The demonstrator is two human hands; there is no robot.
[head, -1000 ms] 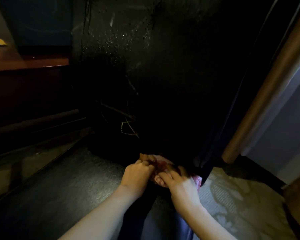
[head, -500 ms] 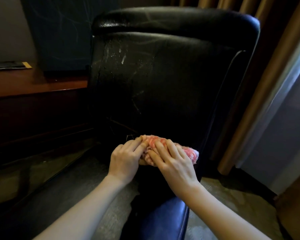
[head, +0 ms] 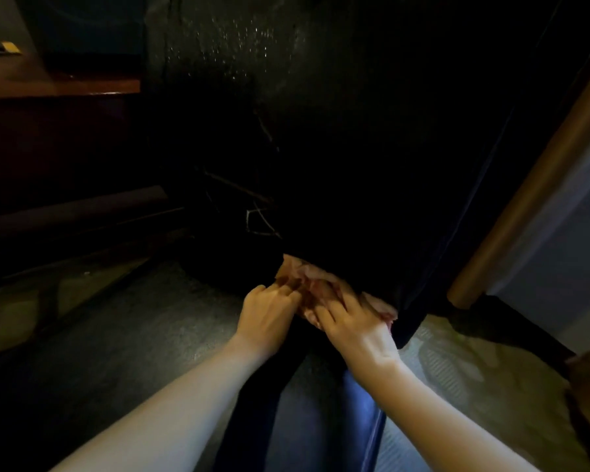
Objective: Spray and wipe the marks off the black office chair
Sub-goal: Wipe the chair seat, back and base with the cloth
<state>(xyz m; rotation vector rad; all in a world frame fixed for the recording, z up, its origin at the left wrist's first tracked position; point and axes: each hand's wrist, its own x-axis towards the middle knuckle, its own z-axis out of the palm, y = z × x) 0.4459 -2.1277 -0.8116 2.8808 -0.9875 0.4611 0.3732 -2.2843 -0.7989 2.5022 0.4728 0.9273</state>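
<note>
The black office chair's backrest (head: 338, 131) fills the upper middle of the view, very dark, with wet droplets glinting near its top and pale scratch-like marks (head: 258, 221) low on its left side. A pink cloth (head: 307, 277) is pressed against the bottom edge of the backrest. My left hand (head: 268, 316) and my right hand (head: 351, 321) both grip this cloth from below, fingers curled into it. Much of the cloth is hidden under my fingers.
A dark wooden desk (head: 65, 86) stands at the left with a yellow-tipped item (head: 9, 47) on it. A tan curtain fold (head: 539, 172) hangs at the right. Patterned carpet (head: 457, 376) lies below, and the chair's dark support (head: 307, 403) runs down between my arms.
The view dropped closer to the chair's lower back after briefly showing the whole backrest. Both hands stay on the pink cloth at the backrest's bottom edge.
</note>
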